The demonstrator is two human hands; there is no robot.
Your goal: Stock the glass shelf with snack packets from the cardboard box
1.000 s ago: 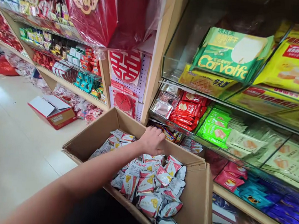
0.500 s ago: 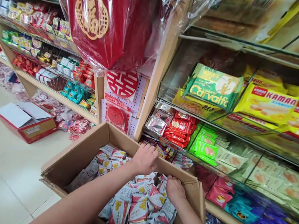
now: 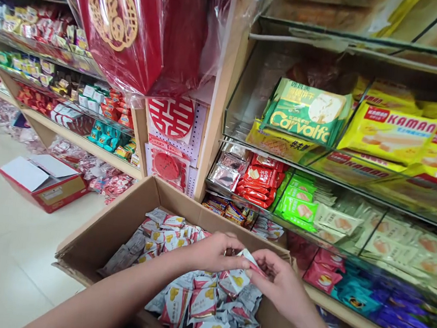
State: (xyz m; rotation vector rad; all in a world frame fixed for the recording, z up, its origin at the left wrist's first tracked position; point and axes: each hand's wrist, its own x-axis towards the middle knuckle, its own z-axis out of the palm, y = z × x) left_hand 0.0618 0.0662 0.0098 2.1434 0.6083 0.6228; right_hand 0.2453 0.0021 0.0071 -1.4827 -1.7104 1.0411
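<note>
Over the right half of a cardboard box [image 3: 101,221], my left hand [image 3: 220,251] and my right hand [image 3: 279,277] meet with fingers closed on one small snack packet [image 3: 251,260]. The packet is white and red, tilted, and partly hidden by the fingers. Below them, many like snack packets [image 3: 203,300] with yellow pictures lie loosely heaped in the box. Its flaps are up, and bare cardboard shows along the left inner wall.
Glass-fronted shelves [image 3: 355,178] with several kinds of wrapped snacks stand right behind the box. A red gift bag [image 3: 145,35] in clear plastic hangs above its far edge. On the floor at left sits a red and white carton [image 3: 44,182], beside bagged goods.
Both hands have come together above the packets. My left hand moved right and down from the far edge; my right hand lifted from the heap. A packet is now between them.
</note>
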